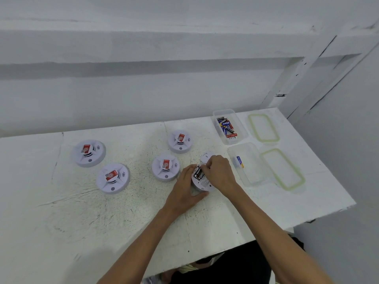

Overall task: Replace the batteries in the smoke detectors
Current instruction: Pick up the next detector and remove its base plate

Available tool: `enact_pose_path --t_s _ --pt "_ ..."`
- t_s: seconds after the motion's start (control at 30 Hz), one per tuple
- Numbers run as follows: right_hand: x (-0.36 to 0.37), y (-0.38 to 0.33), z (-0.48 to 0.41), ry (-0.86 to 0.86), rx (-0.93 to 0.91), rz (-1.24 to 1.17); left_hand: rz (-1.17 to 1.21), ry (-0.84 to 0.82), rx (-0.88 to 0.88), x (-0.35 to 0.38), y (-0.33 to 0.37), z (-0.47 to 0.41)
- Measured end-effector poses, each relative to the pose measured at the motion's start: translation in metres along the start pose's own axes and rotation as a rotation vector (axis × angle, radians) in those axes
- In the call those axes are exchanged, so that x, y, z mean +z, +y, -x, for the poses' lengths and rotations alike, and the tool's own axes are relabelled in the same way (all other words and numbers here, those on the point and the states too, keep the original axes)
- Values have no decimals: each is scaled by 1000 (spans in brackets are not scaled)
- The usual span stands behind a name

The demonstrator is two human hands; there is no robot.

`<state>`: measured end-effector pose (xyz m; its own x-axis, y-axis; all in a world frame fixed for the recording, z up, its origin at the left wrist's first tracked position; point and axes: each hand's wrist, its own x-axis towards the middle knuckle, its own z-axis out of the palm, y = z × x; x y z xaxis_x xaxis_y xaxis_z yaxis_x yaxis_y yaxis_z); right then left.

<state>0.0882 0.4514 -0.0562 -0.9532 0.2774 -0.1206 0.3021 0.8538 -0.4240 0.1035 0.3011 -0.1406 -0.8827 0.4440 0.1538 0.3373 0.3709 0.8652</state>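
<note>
The left hand (185, 189) is curled round the near-left side of a round white plastic smoke detector (203, 184), gripping it. The detector lies face down on the scuffed white table (102, 212), right of centre. The right hand (219, 173) arches over the detector from the right, and its fingertips are bunched down onto the dark batteries (198, 173) seated in the open compartment. Whether they actually pinch one I cannot tell. Just behind that hand lies a small white plastic cover (206, 156). Four more white detectors with red labels (165, 167) sit face up to the left, two near the hands and two well apart. On the right stand two boxes: the far clear plastic box (242, 132) holds a heap of batteries, and the near clear plastic box (252, 173) holds a single blue and yellow battery (239, 161). Beside the boxes lie two clear lids with green seals (264, 128)
</note>
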Motion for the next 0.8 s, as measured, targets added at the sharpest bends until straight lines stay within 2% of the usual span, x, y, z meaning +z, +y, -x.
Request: enact_pose_path --t_s 0.17,0.33,0.47,0.6,0.67,0.8 --pt "-1 -1 6 88 -11 -41 41 11 -53 3 3 -5" --pt "-10 2 7 125 -14 -221 68 10 -124 5 8 -18" --pt "-42 11 5 299 -47 -347 84 -4 -121 2 13 -16" --pt "-69 44 -6 453 -4 -425 76 -18 -90 1 13 -13" --pt "-72 67 -14 456 41 -368 66 -15 -87 1 14 -13" --pt "-63 96 -26 332 115 -206 75 -20 -90 -1 16 -11"
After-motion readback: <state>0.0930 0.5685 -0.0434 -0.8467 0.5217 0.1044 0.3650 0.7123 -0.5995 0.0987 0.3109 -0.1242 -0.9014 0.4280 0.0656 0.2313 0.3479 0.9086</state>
